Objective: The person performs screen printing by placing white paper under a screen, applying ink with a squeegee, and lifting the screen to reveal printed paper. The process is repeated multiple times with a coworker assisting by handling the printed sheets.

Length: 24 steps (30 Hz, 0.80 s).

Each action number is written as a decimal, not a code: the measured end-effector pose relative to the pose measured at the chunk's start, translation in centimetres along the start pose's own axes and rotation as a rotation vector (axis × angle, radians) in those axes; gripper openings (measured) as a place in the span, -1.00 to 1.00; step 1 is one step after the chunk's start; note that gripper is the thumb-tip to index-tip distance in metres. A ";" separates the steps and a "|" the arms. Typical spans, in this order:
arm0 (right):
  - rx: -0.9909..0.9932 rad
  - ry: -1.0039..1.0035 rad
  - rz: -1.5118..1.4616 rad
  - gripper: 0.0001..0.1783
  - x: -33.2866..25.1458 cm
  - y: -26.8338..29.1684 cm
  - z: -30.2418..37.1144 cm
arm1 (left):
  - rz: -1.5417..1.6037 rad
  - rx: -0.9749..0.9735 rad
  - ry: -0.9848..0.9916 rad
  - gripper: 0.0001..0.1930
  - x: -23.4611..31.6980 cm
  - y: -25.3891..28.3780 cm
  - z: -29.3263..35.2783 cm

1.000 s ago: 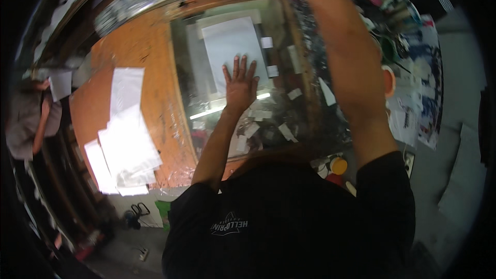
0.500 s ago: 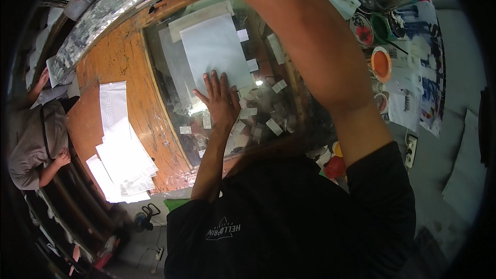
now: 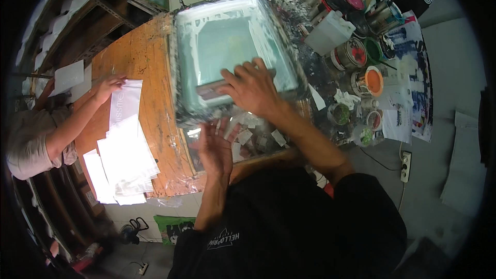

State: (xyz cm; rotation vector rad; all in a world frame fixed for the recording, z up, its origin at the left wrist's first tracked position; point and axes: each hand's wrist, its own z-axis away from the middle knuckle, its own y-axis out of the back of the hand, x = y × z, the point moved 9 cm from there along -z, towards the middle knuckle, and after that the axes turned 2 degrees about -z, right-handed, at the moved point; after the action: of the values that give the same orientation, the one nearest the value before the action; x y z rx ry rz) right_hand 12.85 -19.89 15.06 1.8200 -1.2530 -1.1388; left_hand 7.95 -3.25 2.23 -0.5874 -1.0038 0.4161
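A rectangular printing screen (image 3: 232,51), its broad frame smeared white and grey around a pale green mesh, lies roughly flat over the orange wooden table (image 3: 139,67), under the fingers (image 3: 243,75) of the right hand (image 3: 253,90). Those fingers rest on a flat squeegee (image 3: 217,90) that lies crosswise near the screen's near edge. Just past the fingertips (image 3: 219,126) of the open left hand (image 3: 214,147), the screen's near frame edge overhangs a glass plate (image 3: 253,142) dotted with small white tape pieces.

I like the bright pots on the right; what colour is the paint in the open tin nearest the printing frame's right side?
Orange; the open paint tin shows best in the head view.
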 end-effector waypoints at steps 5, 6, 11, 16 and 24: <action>-0.223 -0.078 0.121 -0.35 3.0 -8.4 5.8 | -0.046 0.243 0.417 -0.11 -5.6 4.8 -0.8; -0.222 -0.112 0.059 -0.31 3.7 -8.8 6.1 | -0.023 0.260 0.425 -0.09 -6.1 5.3 -1.2; -0.231 -0.078 0.005 -0.22 3.6 -9.5 6.7 | 0.036 0.341 0.450 0.01 -7.3 6.8 -1.6; -0.174 -0.075 0.115 -0.23 4.2 -11.3 5.8 | -0.008 0.279 0.478 0.00 -7.3 6.4 -1.9; -0.022 -0.090 0.148 -0.28 11.8 -15.1 -3.5 | -0.068 0.227 0.479 -0.01 -7.6 6.4 -2.5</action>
State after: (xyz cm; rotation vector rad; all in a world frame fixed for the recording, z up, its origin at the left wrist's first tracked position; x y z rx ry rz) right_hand 23.80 -25.81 0.03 1.6463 -1.3967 -1.1580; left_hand 6.09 -3.38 -7.88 -0.4179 -0.5073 0.3035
